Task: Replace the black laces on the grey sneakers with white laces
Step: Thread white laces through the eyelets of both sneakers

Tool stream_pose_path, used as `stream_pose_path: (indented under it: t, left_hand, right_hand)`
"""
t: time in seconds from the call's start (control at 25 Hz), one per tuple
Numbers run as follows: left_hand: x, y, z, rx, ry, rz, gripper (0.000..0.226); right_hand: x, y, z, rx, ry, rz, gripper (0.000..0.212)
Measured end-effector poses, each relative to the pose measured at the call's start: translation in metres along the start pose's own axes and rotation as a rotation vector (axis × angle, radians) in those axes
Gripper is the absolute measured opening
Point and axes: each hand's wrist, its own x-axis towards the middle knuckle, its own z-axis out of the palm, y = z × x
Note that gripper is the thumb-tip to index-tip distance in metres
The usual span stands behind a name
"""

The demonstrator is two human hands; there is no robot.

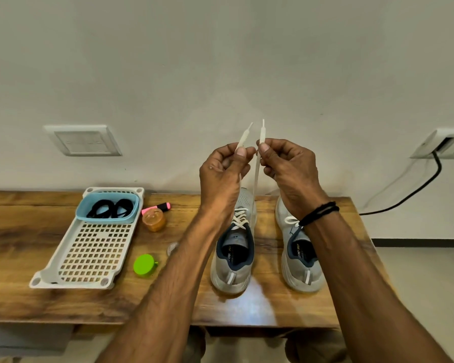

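1. While both hands are raised above the tabletop, the left hand pinches one end of the white lace, its grip clamped on it.
2. On the other end, the right hand has its grip clamped too; both tips stand upright, just beside each other.
3. Below, the lace descends to the left grey sneaker; the right grey sneaker stands beside it.
4. Far left, the black laces lie in the blue tub.
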Motion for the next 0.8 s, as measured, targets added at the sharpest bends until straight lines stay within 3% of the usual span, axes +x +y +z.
stream_pose_path:
  t: [0.44,0.8]
  left_hand:
    - [-0.004,-0.001,0.029,-0.109,0.000,-0.021,0.007]
    - [-0.006,-0.002,0.031,-0.107,0.052,-0.020,0.020]
  right_hand:
    - [-0.003,-0.009,0.000,-0.026,0.044,-0.094,0.010]
    - [-0.004,-0.014,-0.004,-0.047,0.050,-0.139,0.007]
